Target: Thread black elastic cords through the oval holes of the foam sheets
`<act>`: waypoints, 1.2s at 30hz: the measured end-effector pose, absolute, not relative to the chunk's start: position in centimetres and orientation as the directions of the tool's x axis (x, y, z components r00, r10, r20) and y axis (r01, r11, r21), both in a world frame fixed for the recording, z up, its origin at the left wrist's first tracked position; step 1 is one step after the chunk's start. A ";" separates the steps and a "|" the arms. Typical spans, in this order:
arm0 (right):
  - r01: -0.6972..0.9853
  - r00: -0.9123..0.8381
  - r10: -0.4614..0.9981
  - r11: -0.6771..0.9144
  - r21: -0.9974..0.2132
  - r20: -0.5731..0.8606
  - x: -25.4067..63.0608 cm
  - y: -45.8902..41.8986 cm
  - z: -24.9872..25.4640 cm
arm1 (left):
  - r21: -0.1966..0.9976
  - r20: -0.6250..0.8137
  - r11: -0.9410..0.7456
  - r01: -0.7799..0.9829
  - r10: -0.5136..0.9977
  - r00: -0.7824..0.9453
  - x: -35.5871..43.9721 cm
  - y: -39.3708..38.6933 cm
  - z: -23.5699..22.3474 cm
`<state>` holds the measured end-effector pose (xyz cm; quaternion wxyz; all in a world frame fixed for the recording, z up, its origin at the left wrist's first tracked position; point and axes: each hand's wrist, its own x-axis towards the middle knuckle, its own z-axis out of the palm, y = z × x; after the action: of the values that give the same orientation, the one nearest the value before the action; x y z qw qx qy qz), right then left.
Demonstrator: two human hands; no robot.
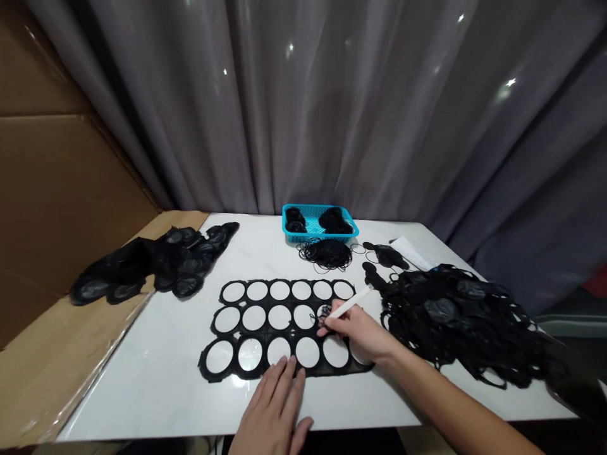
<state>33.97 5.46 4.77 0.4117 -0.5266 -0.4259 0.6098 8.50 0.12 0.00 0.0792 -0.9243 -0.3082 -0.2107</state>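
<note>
A black sheet (236, 354) with three rows of round holes lies flat on the white table; the white surface shows through the holes. My left hand (272, 411) rests at its front edge, fingers stretched out and touching the bottom row. Over the right side of the sheet, my right hand (353, 330) is closed around a slim, flat white stick (349, 302) slanting up to the right. Thin black loops (324, 313) show at these fingertips; whether the fingers or the stick hold them I cannot tell. My right hand hides part of the sheet's right end.
Behind stands a blue basket (320, 237) with black bundles, a heap of thin black rings (327, 254) before it. Tangled black cut-out scraps (455, 313) cover the right side. A dark pile (165, 265) sits left, near cardboard (52, 215). Grey curtains (303, 114) hang behind.
</note>
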 end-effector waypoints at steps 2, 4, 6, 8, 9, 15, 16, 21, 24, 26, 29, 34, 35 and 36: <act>0.008 -0.168 0.952 -0.257 -0.966 -0.255 32.8 4.5 4.8 | -0.019 0.429 -0.796 0.604 0.540 0.724 8.5 0.1 -0.1; 0.128 -0.201 0.959 -0.178 -0.976 -0.201 31.9 3.5 4.9 | -0.040 0.428 -0.795 0.605 0.533 0.730 8.6 0.0 -0.1; 0.250 -0.207 0.964 -0.115 -0.961 -0.169 31.3 2.6 4.9 | -0.065 0.428 -0.791 0.609 0.529 0.733 8.7 -0.1 -0.1; 0.323 -0.211 0.964 -0.089 -0.942 -0.164 30.9 1.9 4.8 | -0.079 0.425 -0.786 0.614 0.530 0.734 8.7 -0.3 0.0; 0.343 -0.211 0.964 -0.081 -0.936 -0.161 30.7 1.7 4.7 | -0.081 0.426 -0.784 0.616 0.531 0.732 8.7 -0.3 0.0; 0.430 -0.195 0.971 -0.043 -0.902 -0.139 30.2 1.2 4.4 | -0.067 0.436 -0.783 0.619 0.535 0.724 8.7 -0.5 -0.4; 0.437 -0.197 0.970 -0.041 -0.898 -0.140 30.2 1.2 4.4 | -0.064 0.436 -0.784 0.618 0.535 0.724 8.7 -0.5 -0.5; 0.500 -0.197 0.973 -0.006 -0.866 -0.120 30.2 1.3 4.5 | -0.082 0.433 -0.782 0.618 0.531 0.729 8.8 -0.4 -0.6; 0.559 -0.243 0.970 0.140 -0.817 0.000 30.1 0.8 3.7 | -0.102 0.442 -0.779 0.618 0.522 0.730 8.8 -0.5 -0.6; 0.593 -0.309 0.945 0.281 -0.755 0.109 29.9 0.1 2.6 | -0.105 0.441 -0.768 0.632 0.533 0.722 8.9 -0.5 -0.6; 0.651 -0.426 0.875 0.473 -0.593 0.231 30.0 -0.5 1.1 | -0.075 0.425 -0.741 0.667 0.581 0.694 8.9 -0.6 -0.7; 0.760 -0.278 0.894 0.428 -0.489 0.350 33.3 4.3 2.2 | -0.063 0.416 -0.735 0.675 0.596 0.687 9.0 -1.0 -1.0; 0.788 -0.163 0.902 0.362 -0.498 0.399 34.4 5.9 2.7 | -0.064 0.417 -0.734 0.676 0.596 0.686 9.0 -1.0 -1.1; 0.797 -0.058 0.906 0.295 -0.528 0.418 35.4 7.4 3.2 | -0.065 0.420 -0.733 0.677 0.595 0.685 9.1 -1.0 -1.1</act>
<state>35.39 7.44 3.25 0.3525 -0.5887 -0.7232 0.0777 9.07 -1.04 -1.08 0.1079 -0.9115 -0.3488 -0.1894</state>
